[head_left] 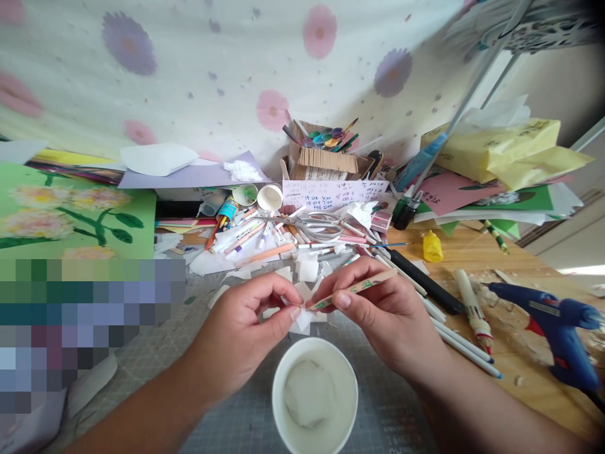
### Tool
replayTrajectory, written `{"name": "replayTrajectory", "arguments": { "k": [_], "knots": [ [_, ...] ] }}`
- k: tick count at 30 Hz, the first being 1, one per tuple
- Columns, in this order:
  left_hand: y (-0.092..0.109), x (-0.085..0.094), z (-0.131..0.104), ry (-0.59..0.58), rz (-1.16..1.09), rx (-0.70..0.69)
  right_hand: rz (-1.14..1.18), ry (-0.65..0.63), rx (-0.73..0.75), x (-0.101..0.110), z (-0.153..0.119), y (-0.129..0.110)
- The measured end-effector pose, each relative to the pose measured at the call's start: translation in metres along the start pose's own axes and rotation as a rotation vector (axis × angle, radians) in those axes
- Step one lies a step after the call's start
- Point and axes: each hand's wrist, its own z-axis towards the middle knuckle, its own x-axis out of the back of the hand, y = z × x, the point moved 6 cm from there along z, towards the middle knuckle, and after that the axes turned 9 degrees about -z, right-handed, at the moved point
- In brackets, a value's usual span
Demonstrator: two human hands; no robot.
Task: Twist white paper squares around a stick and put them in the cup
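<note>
My left hand (259, 315) is closed in a pinch, thumb and forefinger on a small piece of white paper (303, 320). Between the thumb and fingers of my right hand (378, 309) is a flat wooden stick (362, 287) with green markings, slanting down to the left. The stick's lower end meets the paper at my left fingertips; whether it presses on it I cannot tell. Just below both hands stands a white paper cup (278, 391), seen from above, with something pale and translucent inside. More white paper scraps (308, 268) lie behind my fingers.
A grey cutting mat (227, 403) lies under the cup. Pens, scissors (321, 226) and scraps crowd the back, before a cardboard box (321, 161) of brushes. At right lie a blue glue gun (553, 321), a thick pen (474, 312) and a black bar (425, 282). A green flower picture (80, 211) is at left.
</note>
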Motion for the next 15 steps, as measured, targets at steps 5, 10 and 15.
{"name": "replayTrajectory", "arguments": {
  "k": [5, 10, 15],
  "knots": [
    [0.000, -0.001, 0.000, 0.007, 0.019, -0.019, -0.122, -0.033, 0.008, -0.002, -0.002, -0.007],
    [-0.005, 0.000, -0.002, -0.003, -0.071, 0.007, -0.174, 0.011, 0.067, 0.000, -0.002, -0.011],
    [-0.007, 0.002, -0.001, 0.005, -0.117, 0.047, -0.259, 0.026, 0.205, -0.001, -0.007, -0.023]
  ]
}}
